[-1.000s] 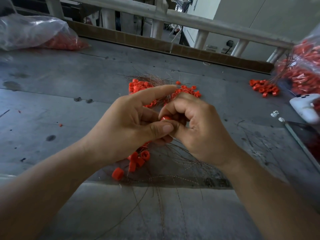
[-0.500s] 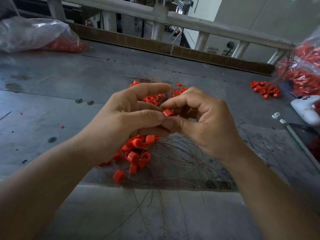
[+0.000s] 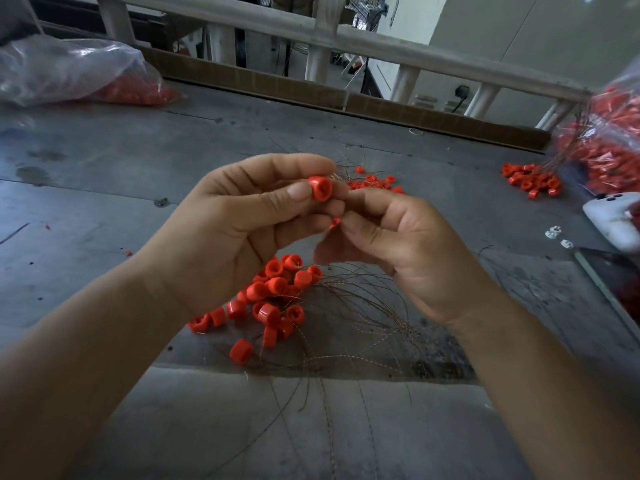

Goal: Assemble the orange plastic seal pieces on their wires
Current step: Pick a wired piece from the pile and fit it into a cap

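– seal cap (image 3: 320, 188), where is it?
– up off the table (image 3: 104, 188), pinched between thumb and forefinger of the left hand (image 3: 235, 230), open end facing the camera.
– right hand (image 3: 401, 247)?
– fingers curled, tips pinching a small orange bit (image 3: 335, 222) just below the cap. under both hands, a near pile of seals (image 3: 273, 296) with wires (image 3: 363, 306).
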Demonstrator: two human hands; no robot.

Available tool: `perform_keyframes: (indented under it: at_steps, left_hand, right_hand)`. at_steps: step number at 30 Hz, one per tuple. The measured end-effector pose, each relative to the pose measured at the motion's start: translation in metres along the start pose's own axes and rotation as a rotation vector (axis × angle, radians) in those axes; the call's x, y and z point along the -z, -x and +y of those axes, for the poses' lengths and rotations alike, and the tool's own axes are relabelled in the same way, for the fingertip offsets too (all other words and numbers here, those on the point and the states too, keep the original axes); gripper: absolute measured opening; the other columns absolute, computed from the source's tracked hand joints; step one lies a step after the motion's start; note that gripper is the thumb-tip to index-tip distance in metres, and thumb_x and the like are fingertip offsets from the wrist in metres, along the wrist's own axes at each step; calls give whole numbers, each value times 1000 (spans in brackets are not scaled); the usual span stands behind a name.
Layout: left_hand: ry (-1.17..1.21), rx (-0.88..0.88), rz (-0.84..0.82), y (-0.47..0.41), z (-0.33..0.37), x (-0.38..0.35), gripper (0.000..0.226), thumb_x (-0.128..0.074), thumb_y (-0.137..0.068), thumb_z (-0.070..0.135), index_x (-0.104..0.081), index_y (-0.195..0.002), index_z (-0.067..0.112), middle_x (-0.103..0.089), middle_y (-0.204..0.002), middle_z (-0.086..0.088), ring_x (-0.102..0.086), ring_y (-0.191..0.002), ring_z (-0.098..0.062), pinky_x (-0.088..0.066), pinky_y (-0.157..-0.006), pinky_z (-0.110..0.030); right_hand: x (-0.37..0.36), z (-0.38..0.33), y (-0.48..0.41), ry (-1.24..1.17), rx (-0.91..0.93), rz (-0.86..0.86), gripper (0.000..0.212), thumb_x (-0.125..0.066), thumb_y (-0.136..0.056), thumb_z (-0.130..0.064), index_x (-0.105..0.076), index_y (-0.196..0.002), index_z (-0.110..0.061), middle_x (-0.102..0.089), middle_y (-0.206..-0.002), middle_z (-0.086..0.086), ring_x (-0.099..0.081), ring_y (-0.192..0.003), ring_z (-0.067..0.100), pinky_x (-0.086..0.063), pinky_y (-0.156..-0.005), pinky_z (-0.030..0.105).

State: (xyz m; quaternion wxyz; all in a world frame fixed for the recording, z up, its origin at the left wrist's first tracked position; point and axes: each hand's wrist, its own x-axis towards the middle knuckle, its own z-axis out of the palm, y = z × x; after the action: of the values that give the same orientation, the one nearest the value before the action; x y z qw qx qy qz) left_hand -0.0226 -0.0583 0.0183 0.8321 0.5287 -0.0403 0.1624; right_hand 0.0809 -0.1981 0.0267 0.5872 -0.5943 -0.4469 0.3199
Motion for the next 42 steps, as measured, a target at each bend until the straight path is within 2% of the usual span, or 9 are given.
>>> perform_keyframes:
  at_steps: [4,7,10,15,23,27,35,39,42]
  left_hand:
    - [-3,-37,50,0,3,0,17,-66,-58,14,-75,-73,14,-73,-79,-5,-69,-72,-10,-53,-62,-15]
    - [-34,-80,136,-1,6,-1,13,-68,-52,14,-73,-63,14,-71,-71,-2,-67,-62,-7,-51,-55,-12]
    - [-67,-96,211,-1,9,2,9,-68,-49,11,-71,-58,14,-68,-63,0,-65,-56,-7,-49,-51,-12]
    - [-115,-85,300,-2,12,4,14,-61,-58,5,-71,-59,14,-67,-58,0,-65,-52,-9,-49,-48,-12]
    - [-156,-26,425,-3,16,8,16,-57,-57,3,-71,-56,11,-65,-55,-2,-65,-51,-10,-49,-47,-12]
    - [-240,16,454,-4,16,10,34,-53,-74,-10,-70,-53,11,-64,-54,-3,-64,-51,-12,-50,-47,-14]
    - [-923,149,270,-3,0,11,17,-74,-68,9,-71,-62,25,-67,-58,6,-57,-47,1,-45,-47,-9]
    - [-1027,184,202,-3,-2,13,21,-73,-67,14,-69,-67,35,-68,-63,12,-61,-55,1,-45,-51,-6]
    - [-1073,208,156,-2,-3,11,15,-74,-67,11,-70,-59,23,-67,-59,13,-58,-50,4,-42,-47,-6]
  right_hand:
    - [4,-3,0,-94,-55,48,12,-57,-77,-19,-65,-83,-13,-55,-52,-6,-53,-44,6,-54,-50,26]
    - [12,-8,1,-56,-52,128,12,-59,-78,-20,-64,-69,-13,-36,-44,-8,-28,-34,2,-27,-33,12]
    - [16,-16,2,84,-7,183,18,-58,-82,-12,-63,-64,-12,-35,-39,-12,-24,-32,0,-21,-32,10]
    - [21,-19,2,422,37,272,22,-55,-85,2,-59,-64,-5,-41,-31,-15,-40,-30,-1,-27,-34,4]
    - [37,-18,2,579,-38,264,21,-58,-84,-2,-61,-64,-10,-44,-33,-17,-43,-34,-4,-29,-37,4]
    - [49,-15,3,623,-70,291,22,-60,-83,-5,-62,-62,-14,-47,-36,-15,-43,-36,-3,-29,-38,4]
    - [60,-7,5,886,-300,145,18,-63,-83,-20,-64,-65,-21,-64,-56,-9,-58,-53,-1,-47,-56,20]
    - [58,-4,5,989,-365,16,15,-67,-81,-26,-65,-66,-26,-61,-57,-18,-54,-58,-10,-39,-56,11]
    - [56,-1,5,986,-393,-49,6,-68,-79,-31,-67,-74,-28,-61,-59,-22,-56,-60,-11,-44,-62,15]
